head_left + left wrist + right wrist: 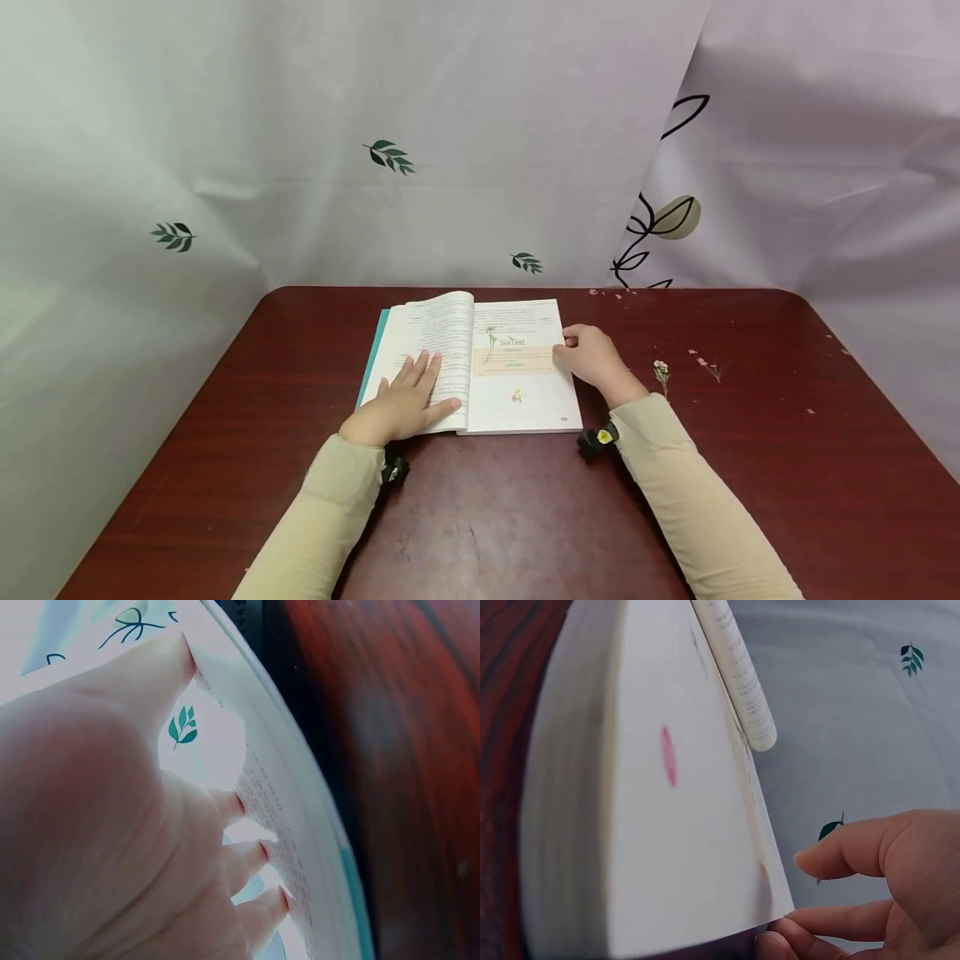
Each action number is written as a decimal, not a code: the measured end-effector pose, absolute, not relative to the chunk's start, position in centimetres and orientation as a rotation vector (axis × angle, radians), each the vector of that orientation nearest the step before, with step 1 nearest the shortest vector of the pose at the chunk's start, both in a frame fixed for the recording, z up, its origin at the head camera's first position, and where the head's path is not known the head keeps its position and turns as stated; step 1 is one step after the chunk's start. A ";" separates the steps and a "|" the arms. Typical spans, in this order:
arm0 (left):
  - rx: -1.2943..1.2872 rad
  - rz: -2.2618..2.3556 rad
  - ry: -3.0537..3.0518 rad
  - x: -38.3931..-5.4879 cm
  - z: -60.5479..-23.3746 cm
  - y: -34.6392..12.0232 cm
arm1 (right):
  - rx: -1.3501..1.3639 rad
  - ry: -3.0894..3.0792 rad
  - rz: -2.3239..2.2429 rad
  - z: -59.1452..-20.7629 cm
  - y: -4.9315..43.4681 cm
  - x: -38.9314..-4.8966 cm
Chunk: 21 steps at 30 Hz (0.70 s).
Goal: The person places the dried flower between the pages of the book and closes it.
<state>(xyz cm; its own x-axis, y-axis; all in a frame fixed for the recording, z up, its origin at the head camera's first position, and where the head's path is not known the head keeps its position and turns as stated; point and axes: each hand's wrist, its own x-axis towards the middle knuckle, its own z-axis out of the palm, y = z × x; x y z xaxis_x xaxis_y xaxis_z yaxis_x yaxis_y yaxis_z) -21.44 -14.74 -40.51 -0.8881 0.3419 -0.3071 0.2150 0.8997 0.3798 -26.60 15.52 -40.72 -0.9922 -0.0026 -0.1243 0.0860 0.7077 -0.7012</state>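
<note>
Red-brown wood across the tabletop (487, 517) beneath both hands, with pale leaf-printed cloth (300, 125) beyond the fingertips; between the fingers, an open book (540, 412), teal at its left edge; pressed flat on its left page, straight and spread, the fingers of the left hand (393, 410); bent at the right page's edge, thumb apart from fingers, the right hand (596, 357); right of those fingers, a small flower sprig (661, 372); print too small to read

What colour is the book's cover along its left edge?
Teal; the cover shows best in the head view.
</note>
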 end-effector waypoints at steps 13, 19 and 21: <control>0.413 0.493 2.696 -21.3 -40.2 -14.6 | -0.014 2.869 -1.239 -39.8 15.8 -26.4; 0.428 0.510 2.699 -21.3 -40.1 -14.5 | 0.000 2.862 -1.354 -39.6 16.0 -26.4; 0.433 0.508 2.704 -21.3 -40.2 -14.6 | 0.016 2.828 -1.419 -39.5 15.9 -26.4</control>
